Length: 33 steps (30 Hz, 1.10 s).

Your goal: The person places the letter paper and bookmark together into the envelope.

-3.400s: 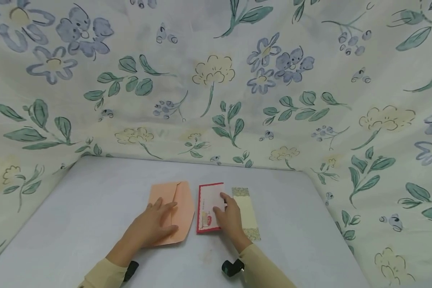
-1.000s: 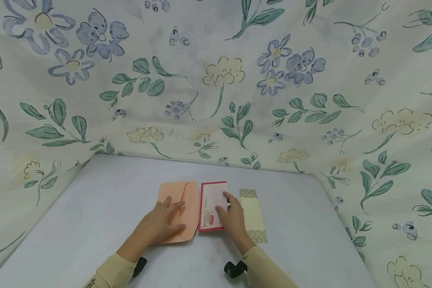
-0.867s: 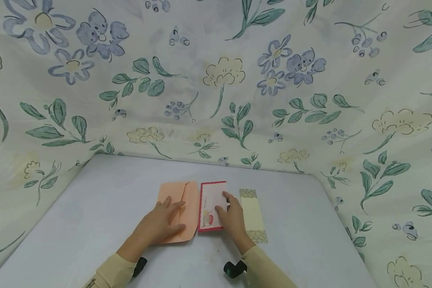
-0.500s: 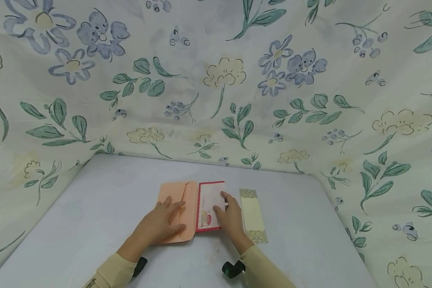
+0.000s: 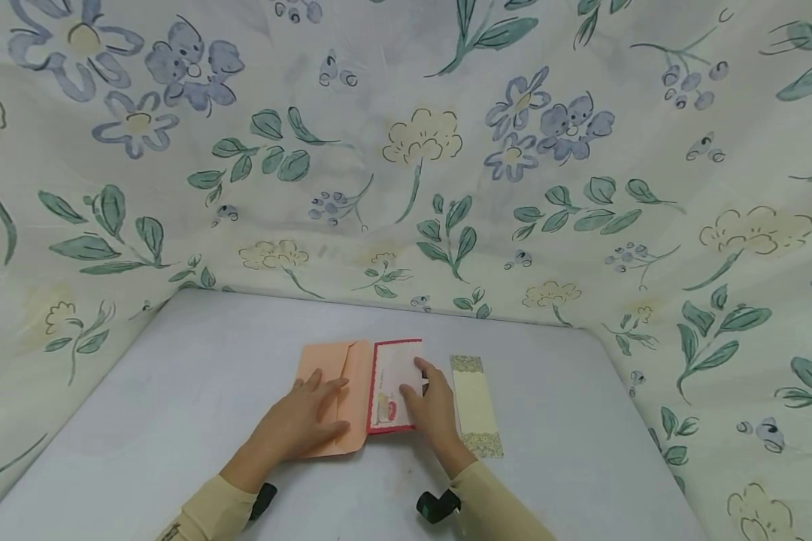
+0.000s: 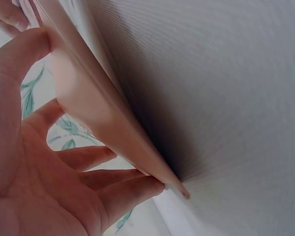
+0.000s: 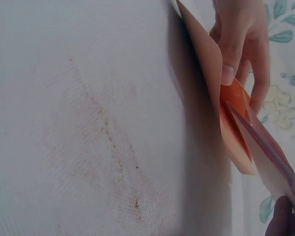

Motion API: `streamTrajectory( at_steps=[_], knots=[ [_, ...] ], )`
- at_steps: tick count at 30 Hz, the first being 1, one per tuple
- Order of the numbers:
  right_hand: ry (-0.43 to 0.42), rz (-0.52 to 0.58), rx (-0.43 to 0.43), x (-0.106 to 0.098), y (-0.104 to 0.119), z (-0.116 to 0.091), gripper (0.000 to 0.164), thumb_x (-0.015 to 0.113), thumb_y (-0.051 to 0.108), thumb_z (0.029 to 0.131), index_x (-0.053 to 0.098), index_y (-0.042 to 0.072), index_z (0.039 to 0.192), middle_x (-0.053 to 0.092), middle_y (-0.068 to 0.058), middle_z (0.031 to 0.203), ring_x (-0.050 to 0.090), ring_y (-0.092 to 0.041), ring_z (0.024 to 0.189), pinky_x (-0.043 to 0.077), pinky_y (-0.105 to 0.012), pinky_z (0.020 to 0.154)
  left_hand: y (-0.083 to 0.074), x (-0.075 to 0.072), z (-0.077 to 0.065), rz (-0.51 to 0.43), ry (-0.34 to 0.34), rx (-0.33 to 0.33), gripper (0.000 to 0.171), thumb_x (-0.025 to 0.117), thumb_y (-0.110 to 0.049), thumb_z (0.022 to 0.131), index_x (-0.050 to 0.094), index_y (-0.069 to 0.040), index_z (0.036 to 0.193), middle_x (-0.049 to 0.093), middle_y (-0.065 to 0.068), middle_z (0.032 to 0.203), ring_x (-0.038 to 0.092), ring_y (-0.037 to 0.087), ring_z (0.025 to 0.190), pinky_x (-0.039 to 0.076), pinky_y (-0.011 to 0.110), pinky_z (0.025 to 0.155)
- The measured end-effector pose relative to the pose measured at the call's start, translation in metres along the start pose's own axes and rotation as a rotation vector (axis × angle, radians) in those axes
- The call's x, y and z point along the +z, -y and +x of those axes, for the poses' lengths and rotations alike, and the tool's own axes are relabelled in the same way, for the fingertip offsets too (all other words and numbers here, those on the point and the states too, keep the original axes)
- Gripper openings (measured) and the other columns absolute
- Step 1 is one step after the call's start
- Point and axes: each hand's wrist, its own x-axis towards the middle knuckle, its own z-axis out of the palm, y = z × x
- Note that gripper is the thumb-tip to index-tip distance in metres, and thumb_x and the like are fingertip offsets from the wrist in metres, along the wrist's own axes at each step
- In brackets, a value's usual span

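Observation:
A peach envelope [image 5: 357,391] lies on the table, its mouth facing right. My left hand [image 5: 298,413] rests on it with fingers spread; the left wrist view shows the fingertips touching the face of the envelope [image 6: 88,93]. Between thumb and fingers, my right hand [image 5: 436,409] pinches the right edge of a red-bordered white card [image 5: 391,376]. Seen from the right wrist, a corner of the card [image 7: 265,152] enters the envelope's mouth, which gapes with its orange inside [image 7: 231,98] showing. The card's left edge is hidden there.
Right of the right hand lies a cream strip [image 5: 474,402] with patterned ends, flat on the white table [image 5: 555,421]. Floral cloth [image 5: 419,188] rises behind and at both sides. A black wrist camera [image 5: 437,507] sits under the right wrist.
The right hand has brought the card left, from beside the envelope to its mouth, where the card's left edge now meets it. The left hand has stayed on the envelope.

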Motion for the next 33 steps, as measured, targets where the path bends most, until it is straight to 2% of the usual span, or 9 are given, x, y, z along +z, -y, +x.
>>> streamTrajectory(
  at_steps=[9,24,33],
  knots=[
    [0.000,0.009,-0.019,0.004,0.002,-0.001,0.054,0.074,0.015,0.093,0.056,0.006,0.143,0.063,-0.010,0.125,0.056,-0.013,0.090,0.048,-0.026,0.074,-0.001,-0.001,-0.001,-0.002,-0.001,-0.001,0.070,0.077,-0.046,0.086,0.054,-0.018,0.147,0.036,0.035,0.154,0.036,0.067,0.132,0.041,0.073,0.098],
    [0.030,-0.002,-0.015,0.014,-0.001,-0.003,0.054,0.074,0.014,0.092,0.056,0.006,0.142,0.061,-0.009,0.132,0.057,-0.017,0.099,0.051,-0.033,0.085,0.000,0.001,-0.001,-0.002,-0.006,-0.010,0.071,0.078,-0.045,0.085,0.055,-0.018,0.147,0.038,0.034,0.153,0.037,0.066,0.132,0.042,0.071,0.099],
    [0.047,-0.029,-0.009,0.017,0.001,-0.005,0.052,0.075,0.014,0.091,0.058,0.007,0.140,0.062,-0.010,0.130,0.058,-0.017,0.097,0.052,-0.035,0.085,-0.001,0.000,-0.002,-0.008,-0.012,-0.004,0.071,0.077,-0.046,0.086,0.055,-0.017,0.147,0.037,0.035,0.153,0.037,0.066,0.132,0.041,0.071,0.099]
  ],
)
